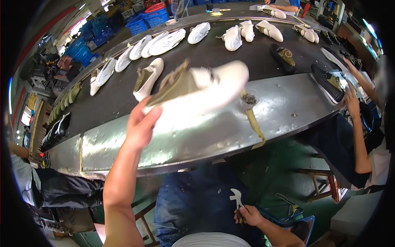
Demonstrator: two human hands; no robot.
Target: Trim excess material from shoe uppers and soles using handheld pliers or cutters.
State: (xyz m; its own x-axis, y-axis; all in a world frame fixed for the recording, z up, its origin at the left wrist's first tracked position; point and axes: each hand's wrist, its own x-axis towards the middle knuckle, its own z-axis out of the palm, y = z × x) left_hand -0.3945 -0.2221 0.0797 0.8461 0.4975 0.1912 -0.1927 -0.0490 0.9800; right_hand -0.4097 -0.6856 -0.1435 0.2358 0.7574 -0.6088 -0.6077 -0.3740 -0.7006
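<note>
Rounded white-and-olive shoe (197, 94): was pinched one-ended by left hand (140, 127), tipping thereby risked. Hooked silvery-metal tool (237, 198): was enclosed by right hand (249, 215).

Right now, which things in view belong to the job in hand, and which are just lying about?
Job in hand:
- white-and-olive shoe, in the left hand
- pincers, in the right hand
- probably the cup of small dark bits

Apparently just about:
- blue baskets beyond the worktop
- wooden stool at right
</note>
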